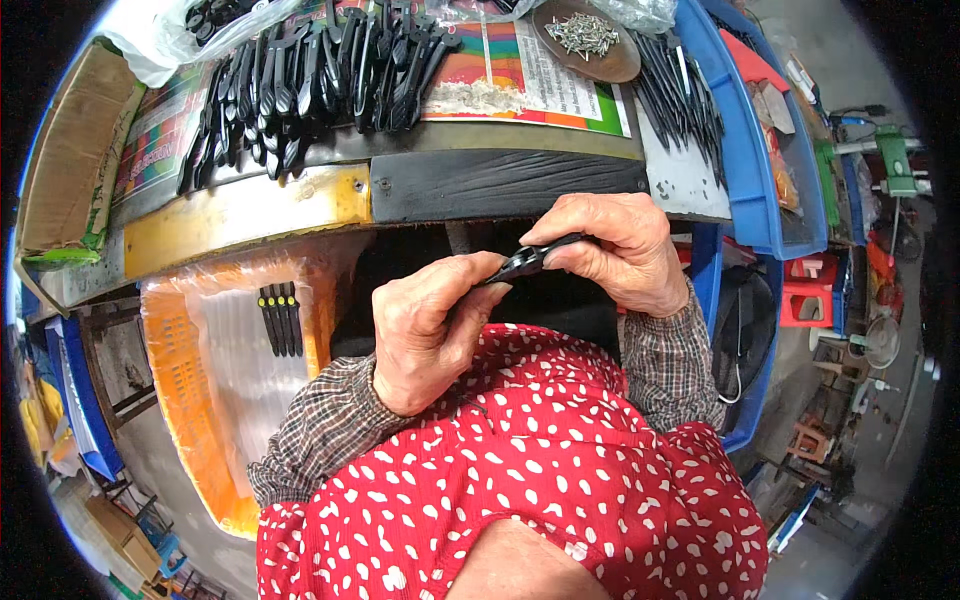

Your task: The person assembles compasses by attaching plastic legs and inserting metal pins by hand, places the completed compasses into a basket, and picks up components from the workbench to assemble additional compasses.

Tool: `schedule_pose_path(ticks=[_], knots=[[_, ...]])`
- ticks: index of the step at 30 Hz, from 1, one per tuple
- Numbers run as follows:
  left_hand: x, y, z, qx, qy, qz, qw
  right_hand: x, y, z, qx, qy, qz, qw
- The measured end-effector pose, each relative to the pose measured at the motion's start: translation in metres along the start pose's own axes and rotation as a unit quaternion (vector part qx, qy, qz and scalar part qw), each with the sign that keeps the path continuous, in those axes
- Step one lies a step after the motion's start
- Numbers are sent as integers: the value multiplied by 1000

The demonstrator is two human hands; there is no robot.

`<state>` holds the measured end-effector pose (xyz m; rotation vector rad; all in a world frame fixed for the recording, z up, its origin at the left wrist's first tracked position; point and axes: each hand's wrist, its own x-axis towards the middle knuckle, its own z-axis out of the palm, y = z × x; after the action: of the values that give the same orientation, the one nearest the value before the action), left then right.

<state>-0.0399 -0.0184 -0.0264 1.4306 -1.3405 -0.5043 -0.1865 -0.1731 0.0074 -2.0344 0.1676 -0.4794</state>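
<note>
My left hand pinches one end of a slim black plastic handle piece between thumb and fingers. At its other end, my right hand grips it the same way. Above my lap, just off the bench's front edge, the piece is held slightly slanted; fingertips hide both its ends. Whether it is one part or two fitted together, I cannot tell. Beyond my hands, a heap of similar black plastic pieces lies on the bench. A round brown dish at the back holds small silvery metal pins.
Thin black strips lie at the bench's right, beside a blue bin. Below left, an orange basket lined with plastic holds several black pieces with yellow-green dots. A cardboard box stands far left; a dark wooden strip edges the bench.
</note>
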Motion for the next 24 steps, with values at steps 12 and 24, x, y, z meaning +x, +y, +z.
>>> schedule_pose_path(ticks=[12,24], knots=[[-5,-9,7,39,17,58,997,-9,8,13,-30,24,-10,999],[-8,-1,8,-462,-87,-329,819,-14,-4,31,190,105,218,952]])
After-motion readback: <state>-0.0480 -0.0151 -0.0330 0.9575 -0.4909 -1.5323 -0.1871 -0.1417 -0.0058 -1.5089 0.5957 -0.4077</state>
